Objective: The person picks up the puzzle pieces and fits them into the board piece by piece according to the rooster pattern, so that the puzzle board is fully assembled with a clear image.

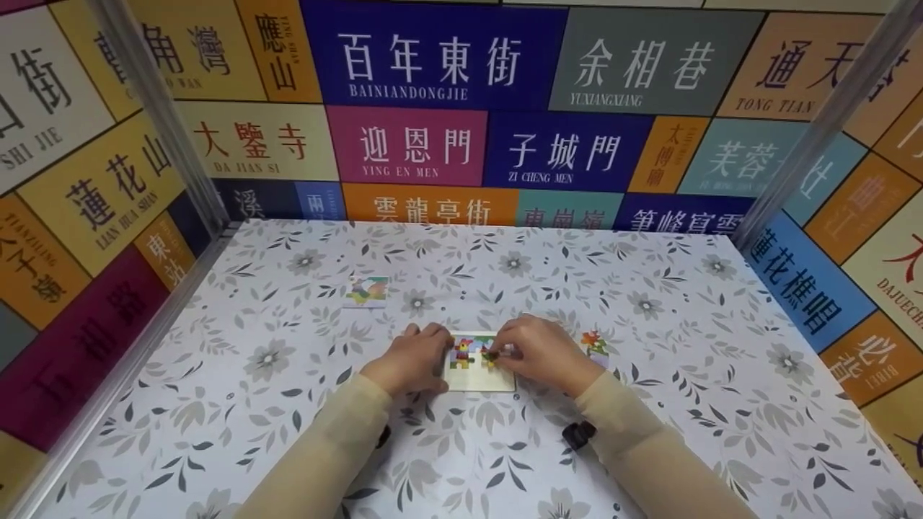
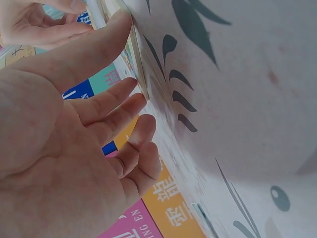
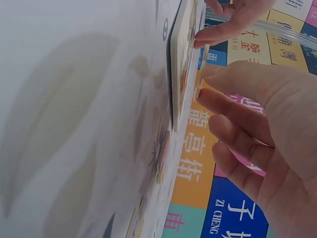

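Note:
A small jigsaw puzzle board (image 1: 476, 380) lies on the table with a few colourful pieces (image 1: 461, 347) set along its upper part. My left hand (image 1: 414, 360) holds the board at its left side, thumb (image 2: 123, 29) at the near edge and the other fingers curled along the side. Over the board's right half, my right hand (image 1: 544, 353) pinches a thin puzzle piece (image 3: 203, 62) between thumb and index finger. The piece is tilted up on edge, close over the board.
Just right of my right hand lie loose puzzle pieces (image 1: 595, 346), partly hidden by it. A colourful puzzle picture (image 1: 366, 291) lies farther back on the left. The floral tabletop (image 1: 461, 259) is bounded by sign-covered walls (image 1: 411, 144) at the back and both sides.

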Motion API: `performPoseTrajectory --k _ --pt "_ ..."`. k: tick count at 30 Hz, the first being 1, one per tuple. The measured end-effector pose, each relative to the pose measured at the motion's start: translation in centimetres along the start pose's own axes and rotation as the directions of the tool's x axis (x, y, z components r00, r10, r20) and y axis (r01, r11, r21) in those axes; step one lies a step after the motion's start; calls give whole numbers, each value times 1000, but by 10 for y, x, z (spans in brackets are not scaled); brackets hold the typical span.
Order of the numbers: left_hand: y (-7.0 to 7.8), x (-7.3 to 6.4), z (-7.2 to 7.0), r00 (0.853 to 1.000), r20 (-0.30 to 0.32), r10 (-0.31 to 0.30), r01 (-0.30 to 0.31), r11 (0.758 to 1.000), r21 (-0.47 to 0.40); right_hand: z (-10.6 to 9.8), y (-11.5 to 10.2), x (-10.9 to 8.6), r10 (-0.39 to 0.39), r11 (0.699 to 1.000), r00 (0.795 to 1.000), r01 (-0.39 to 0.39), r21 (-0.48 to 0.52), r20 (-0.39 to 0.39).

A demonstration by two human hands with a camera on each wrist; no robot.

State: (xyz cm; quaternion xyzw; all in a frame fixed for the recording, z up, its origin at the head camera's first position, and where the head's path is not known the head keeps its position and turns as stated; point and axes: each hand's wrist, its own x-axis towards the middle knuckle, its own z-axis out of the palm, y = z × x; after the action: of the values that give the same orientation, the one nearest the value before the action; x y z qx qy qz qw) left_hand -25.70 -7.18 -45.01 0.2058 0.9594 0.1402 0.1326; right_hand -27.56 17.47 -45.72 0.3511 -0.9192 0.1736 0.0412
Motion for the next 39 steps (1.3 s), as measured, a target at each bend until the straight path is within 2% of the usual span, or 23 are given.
performPoseTrajectory --k 6,11,15,22,39 --pt "1 2 -3 1000 6 -8 8 1000 -10 2 -2 5 9 1000 1000 -9 -18 8" --pt "1 2 -4 1000 11 -23 23 1000 -4 5 -5 9 -27 1000 1000 27 -14 -9" --pt "0 1 -3 1000 1 -8 8 1000 -4 9 -7 11 -54 999 998 54 -6 -20" --pt "0 -3 -3 999 -34 23 -24 1000 -16 14 -9 13 -87 995 996 85 -53 -29" --pt "-2 -3 0 1000 -6 5 -5 1000 -13 18 -12 14 -138 985 990 138 -103 0"
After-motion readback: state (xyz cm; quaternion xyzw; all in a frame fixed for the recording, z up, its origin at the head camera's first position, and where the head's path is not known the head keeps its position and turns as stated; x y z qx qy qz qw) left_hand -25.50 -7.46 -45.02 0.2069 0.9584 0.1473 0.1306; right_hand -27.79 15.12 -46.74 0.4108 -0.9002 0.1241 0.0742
